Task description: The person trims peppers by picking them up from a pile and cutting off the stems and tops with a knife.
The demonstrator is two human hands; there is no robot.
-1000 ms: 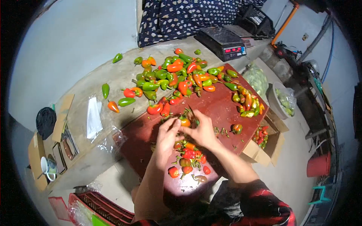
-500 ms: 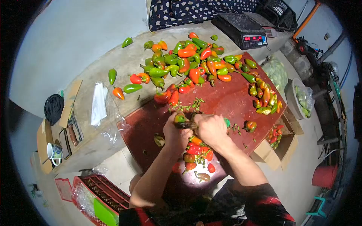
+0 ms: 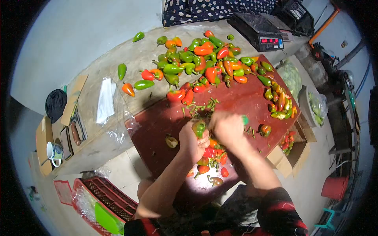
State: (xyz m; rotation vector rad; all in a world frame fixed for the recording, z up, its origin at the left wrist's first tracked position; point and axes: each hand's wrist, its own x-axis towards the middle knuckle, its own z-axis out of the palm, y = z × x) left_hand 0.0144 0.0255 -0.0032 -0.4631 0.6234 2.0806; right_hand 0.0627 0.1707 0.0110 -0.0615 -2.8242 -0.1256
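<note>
My left hand [image 3: 191, 142] is closed around a green pepper [image 3: 199, 129], its stem end facing up. Just to the right, my right hand [image 3: 226, 128] is a fist smeared by motion. From it sticks the green handle end [image 3: 245, 120] of a knife, whose blade I cannot make out now. Cut green stems [image 3: 201, 107] lie on the red-brown board [image 3: 244, 100] beyond my hands. Red and orange peppers [image 3: 212, 152] sit below my wrists, near the board's front edge. A pale, misshapen pepper [image 3: 171, 141] lies left of my left hand.
A large heap of peppers [image 3: 204, 59] covers the board's far edge and the concrete ledge [image 3: 106, 65]. More peppers [image 3: 281, 102] lie at the right. A scale [image 3: 260, 35] stands behind, a cardboard box [image 3: 301, 155] of peppers at lower right, a red crate [image 3: 102, 196] at lower left.
The knife blade was across the pepper in my left hand; my right hand has since moved away from it, up and to the right. The whole view has shifted slightly.
</note>
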